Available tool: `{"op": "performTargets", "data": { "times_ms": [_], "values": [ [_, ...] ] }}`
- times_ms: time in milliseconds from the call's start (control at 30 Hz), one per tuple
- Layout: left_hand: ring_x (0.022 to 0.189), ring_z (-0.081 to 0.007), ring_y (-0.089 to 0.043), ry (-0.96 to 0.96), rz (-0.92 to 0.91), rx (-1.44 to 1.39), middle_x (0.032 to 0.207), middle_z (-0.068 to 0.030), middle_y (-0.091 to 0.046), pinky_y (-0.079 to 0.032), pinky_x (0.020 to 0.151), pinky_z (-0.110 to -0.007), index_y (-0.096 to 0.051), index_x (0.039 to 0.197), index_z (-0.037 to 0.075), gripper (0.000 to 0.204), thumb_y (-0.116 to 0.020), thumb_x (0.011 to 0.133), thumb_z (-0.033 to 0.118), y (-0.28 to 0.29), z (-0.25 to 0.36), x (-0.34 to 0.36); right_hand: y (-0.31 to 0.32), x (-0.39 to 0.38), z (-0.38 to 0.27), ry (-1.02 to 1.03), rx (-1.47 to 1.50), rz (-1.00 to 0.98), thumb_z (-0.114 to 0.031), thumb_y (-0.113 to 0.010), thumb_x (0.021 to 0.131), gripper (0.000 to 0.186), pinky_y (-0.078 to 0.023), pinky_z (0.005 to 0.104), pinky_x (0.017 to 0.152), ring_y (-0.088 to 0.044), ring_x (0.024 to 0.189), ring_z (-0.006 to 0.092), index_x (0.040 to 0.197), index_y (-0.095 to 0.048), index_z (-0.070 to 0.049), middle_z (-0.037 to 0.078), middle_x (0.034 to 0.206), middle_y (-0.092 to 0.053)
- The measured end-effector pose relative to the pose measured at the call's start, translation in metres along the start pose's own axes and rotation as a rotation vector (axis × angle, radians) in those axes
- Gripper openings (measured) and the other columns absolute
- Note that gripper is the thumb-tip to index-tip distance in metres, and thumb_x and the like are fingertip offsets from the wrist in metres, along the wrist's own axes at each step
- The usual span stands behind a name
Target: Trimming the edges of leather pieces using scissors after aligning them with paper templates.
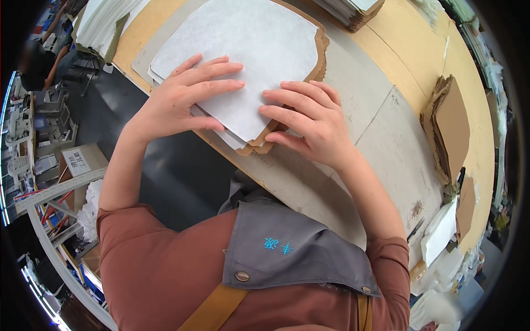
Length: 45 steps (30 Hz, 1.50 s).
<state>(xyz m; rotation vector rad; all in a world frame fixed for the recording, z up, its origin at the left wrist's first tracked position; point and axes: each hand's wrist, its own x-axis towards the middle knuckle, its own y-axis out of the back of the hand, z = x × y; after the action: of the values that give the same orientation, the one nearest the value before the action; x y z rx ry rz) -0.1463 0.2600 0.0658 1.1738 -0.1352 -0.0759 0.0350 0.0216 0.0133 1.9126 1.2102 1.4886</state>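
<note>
A white sheet (237,38), of paper or thin fabric, lies on a stack of brown card pieces (322,52) at the near edge of the table. My left hand (190,96) rests over its left side, fingers spread on top and the thumb by the near edge. My right hand (312,118) is at the near right corner, with its fingers stretched over the sheet and its thumb beside the brown edge. Neither hand has its fingers closed round anything. Under the sheet, most of the brown card is hidden.
On the table (381,121), brown card pieces (448,127) stand at the right, with white sheets (440,234) nearer me. Another stack (353,11) sits at the far edge, and white sheets (102,25) at the far left. A metal-framed cart (61,193) stands left; a person (41,66) is beyond.
</note>
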Motion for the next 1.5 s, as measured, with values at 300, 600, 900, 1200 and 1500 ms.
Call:
{"op": "performTargets", "data": {
  "times_ms": [300,600,900,1200,1500],
  "values": [
    [0.116,-0.0273,-0.068,-0.253,0.266,0.088,0.127,-0.0074,-0.070,-0.055,0.099,-0.042,-0.072,0.118,0.009,0.037,-0.072,0.080,0.007,-0.009,0.004,-0.009,0.018,-0.033,-0.015,-0.166,-0.027,0.082,-0.029,-0.080,0.082,0.032,-0.042,0.0355,0.098,-0.061,0.115,0.0184,0.112,-0.073,-0.021,-0.005,0.126,-0.069],
    [0.114,-0.0256,-0.070,-0.198,0.407,0.187,0.121,-0.0074,-0.073,-0.055,0.097,-0.039,-0.073,0.113,0.008,0.035,-0.073,0.078,0.001,-0.031,0.013,-0.024,0.022,-0.080,-0.016,-0.402,-0.018,0.159,-0.008,-0.075,0.086,0.015,-0.050,0.0374,0.090,-0.065,0.103,0.0254,0.101,-0.075,-0.011,0.002,0.116,-0.073],
    [0.118,-0.0259,-0.068,-0.120,0.419,0.170,0.123,-0.0067,-0.072,-0.053,0.101,-0.040,-0.072,0.118,0.008,0.044,-0.074,0.075,-0.001,-0.038,0.014,-0.018,0.015,-0.092,-0.022,-0.451,0.065,0.123,-0.007,-0.074,0.087,0.012,-0.054,0.0348,0.083,-0.067,0.095,0.0240,0.098,-0.074,-0.008,0.004,0.109,-0.074],
    [0.121,-0.0278,-0.066,-0.090,0.306,0.158,0.129,-0.0071,-0.069,-0.050,0.106,-0.043,-0.068,0.127,0.008,0.060,-0.073,0.069,-0.007,-0.014,0.008,-0.016,0.013,-0.086,-0.018,-0.399,0.057,0.121,-0.009,-0.073,0.088,0.010,-0.054,0.0342,0.081,-0.067,0.092,0.0232,0.097,-0.074,-0.006,0.004,0.106,-0.074],
    [0.116,-0.0212,-0.070,0.585,0.844,-0.192,0.121,-0.0127,-0.073,-0.055,0.094,-0.029,-0.066,0.124,0.000,0.045,-0.060,0.081,-0.011,-0.034,-0.041,-0.028,0.010,-0.095,-0.019,-0.526,0.143,0.156,-0.008,-0.072,0.089,0.009,-0.054,0.0345,0.080,-0.067,0.091,0.0234,0.097,-0.074,-0.007,0.004,0.104,-0.074]
  ]
}}
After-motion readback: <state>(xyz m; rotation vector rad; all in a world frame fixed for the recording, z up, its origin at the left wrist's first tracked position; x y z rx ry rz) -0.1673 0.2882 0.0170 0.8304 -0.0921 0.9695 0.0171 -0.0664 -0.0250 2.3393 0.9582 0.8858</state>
